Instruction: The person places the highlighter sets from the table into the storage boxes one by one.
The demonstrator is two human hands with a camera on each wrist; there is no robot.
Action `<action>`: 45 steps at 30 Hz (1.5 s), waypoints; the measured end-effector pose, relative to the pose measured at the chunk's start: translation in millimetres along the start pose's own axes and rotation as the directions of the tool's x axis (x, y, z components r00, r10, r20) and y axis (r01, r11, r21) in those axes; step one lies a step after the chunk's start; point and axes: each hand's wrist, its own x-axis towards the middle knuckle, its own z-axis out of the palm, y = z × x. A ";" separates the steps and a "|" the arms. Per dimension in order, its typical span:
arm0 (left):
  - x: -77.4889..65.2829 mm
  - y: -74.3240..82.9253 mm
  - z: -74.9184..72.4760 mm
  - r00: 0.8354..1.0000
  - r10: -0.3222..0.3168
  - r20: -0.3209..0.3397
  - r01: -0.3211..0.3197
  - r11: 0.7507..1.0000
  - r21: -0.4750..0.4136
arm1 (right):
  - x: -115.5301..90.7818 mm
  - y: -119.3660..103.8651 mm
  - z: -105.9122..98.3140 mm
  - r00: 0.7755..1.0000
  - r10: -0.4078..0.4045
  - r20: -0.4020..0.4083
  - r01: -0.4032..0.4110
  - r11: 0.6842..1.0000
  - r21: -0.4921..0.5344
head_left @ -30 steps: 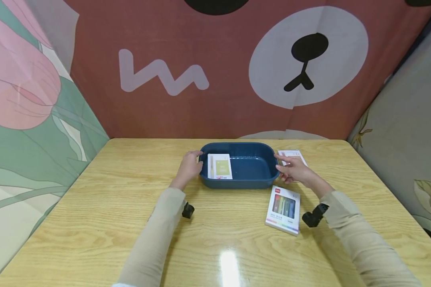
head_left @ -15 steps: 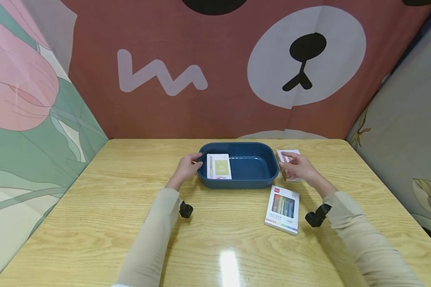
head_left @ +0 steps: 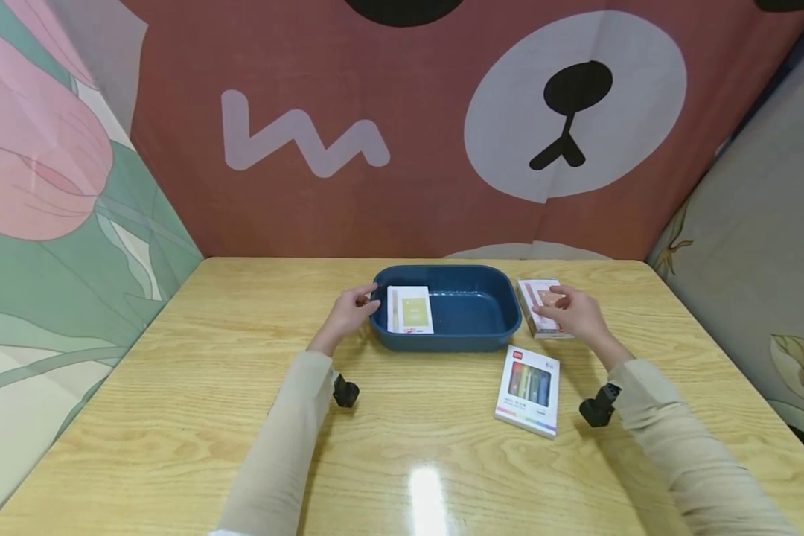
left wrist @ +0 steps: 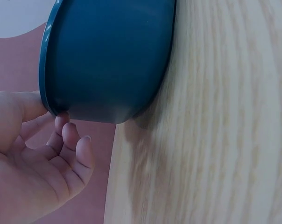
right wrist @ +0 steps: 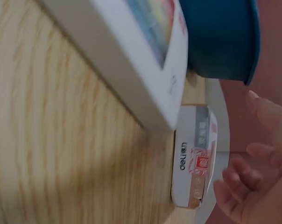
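Note:
A dark blue rectangular basin [head_left: 469, 305] with rounded corners stands at the far middle of the table. At its left end, my left hand [head_left: 348, 313] pinches the rim; in the left wrist view the thumb and fingertips [left wrist: 61, 122] meet at the basin's edge. Inside the basin's left part lies a white box with a yellow-green panel [head_left: 415, 311]. My right hand [head_left: 579, 316] is over a white and pink box [head_left: 533, 290] right of the basin, fingers loosely bent. The right wrist view shows that box's "deli" side [right wrist: 190, 158] below the fingers, none of which wrap round it.
Nearer the front lies a white box with a window [head_left: 528, 391] showing coloured sticks, just below the basin's right corner. A printed cloth wall [head_left: 415, 208] rises behind the wooden table [head_left: 174, 417].
My right hand has left the basin's right rim and moved right, over the white and pink box. My left hand stays at the left rim with slightly shifted fingers; the basin barely moves.

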 end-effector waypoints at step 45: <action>2.6 -2.5 -0.1 1.000 -0.017 -0.007 0.017 1.000 -0.006 | 1.6 9.4 11.5 0.964 0.262 0.042 -0.253 0.956 -0.146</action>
